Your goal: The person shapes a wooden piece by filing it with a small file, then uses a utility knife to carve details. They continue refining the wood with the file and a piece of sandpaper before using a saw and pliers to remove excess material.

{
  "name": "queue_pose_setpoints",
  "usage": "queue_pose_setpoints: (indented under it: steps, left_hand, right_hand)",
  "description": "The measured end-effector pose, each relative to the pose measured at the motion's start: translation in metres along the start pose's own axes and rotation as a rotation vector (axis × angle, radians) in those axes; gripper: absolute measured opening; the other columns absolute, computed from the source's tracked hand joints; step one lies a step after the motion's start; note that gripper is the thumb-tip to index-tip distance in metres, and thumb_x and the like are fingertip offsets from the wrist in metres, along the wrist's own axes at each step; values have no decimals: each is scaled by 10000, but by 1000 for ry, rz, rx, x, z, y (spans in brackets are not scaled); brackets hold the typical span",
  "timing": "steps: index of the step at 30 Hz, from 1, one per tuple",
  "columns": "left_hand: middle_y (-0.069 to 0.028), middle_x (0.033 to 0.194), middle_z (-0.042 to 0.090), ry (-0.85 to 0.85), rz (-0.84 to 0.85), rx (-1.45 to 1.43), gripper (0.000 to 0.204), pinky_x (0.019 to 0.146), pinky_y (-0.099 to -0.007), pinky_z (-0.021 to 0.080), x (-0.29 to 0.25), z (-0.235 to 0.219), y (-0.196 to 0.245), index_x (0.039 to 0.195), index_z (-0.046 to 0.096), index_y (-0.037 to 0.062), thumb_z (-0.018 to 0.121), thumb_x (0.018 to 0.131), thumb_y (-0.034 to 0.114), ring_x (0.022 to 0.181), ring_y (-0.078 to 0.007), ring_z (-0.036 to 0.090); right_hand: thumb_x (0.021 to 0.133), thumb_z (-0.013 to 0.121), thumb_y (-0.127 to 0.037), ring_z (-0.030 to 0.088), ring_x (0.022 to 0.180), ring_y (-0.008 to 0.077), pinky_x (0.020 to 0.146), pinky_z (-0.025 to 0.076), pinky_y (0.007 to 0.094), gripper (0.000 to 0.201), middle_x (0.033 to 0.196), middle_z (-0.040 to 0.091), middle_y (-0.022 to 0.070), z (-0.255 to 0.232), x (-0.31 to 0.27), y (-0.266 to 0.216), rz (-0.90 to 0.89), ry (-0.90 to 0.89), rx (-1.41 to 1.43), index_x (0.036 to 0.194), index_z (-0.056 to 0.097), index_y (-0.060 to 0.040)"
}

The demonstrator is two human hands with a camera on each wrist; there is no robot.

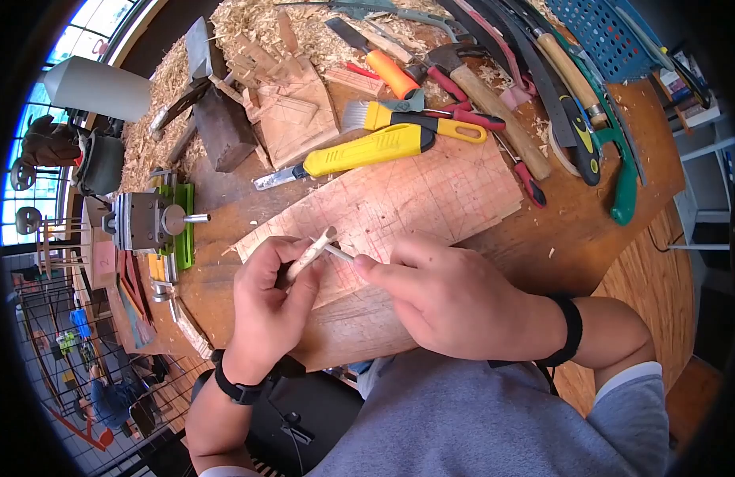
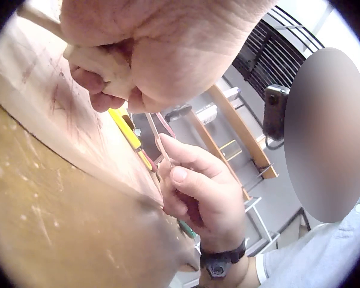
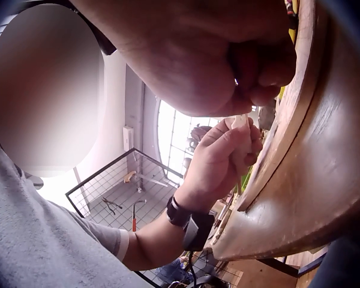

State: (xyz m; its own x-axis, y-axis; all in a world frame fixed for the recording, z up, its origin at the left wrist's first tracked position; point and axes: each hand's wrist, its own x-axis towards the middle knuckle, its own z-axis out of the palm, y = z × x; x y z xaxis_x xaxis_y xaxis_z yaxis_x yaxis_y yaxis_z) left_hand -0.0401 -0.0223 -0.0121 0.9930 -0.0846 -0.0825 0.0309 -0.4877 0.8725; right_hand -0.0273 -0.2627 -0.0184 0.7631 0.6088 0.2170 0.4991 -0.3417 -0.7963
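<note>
My left hand [image 1: 273, 298] holds a small pale carved wood piece [image 1: 310, 254] between thumb and fingers, over the front part of a gridded board. The piece has a short crosswise end at its top. My right hand [image 1: 455, 298] grips a thin grey rod-like tool [image 1: 339, 253], its far end right at the wood piece; the fingers hide the rest, and I cannot tell its kind. In the left wrist view the right hand [image 2: 201, 183] pinches this slim tool [image 2: 158, 141]. In the right wrist view the left hand [image 3: 213, 159] holds the wood piece upright.
Beyond the hands lies the flat wooden board [image 1: 415, 195] with red grid lines. A yellow utility knife [image 1: 367, 151], a brush [image 1: 375, 116], a hatchet [image 1: 494, 111] and several saws lie behind it. A small vise [image 1: 149, 220] stands left, near wood shavings [image 1: 164, 119].
</note>
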Motion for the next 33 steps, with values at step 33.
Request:
queue_pose_setpoints:
  steps: [33]
  left_hand:
    - [-27,925,669,74,-34,-157,167,749,-224,476,13,-16,5,1122,639,-28,642,969,40,817,-79,594]
  right_hand:
    - [821,584,17,626,761,329,668,523,407,342,867,597,171,-23,-8,-9,-5,-74,145,1154,624,82]
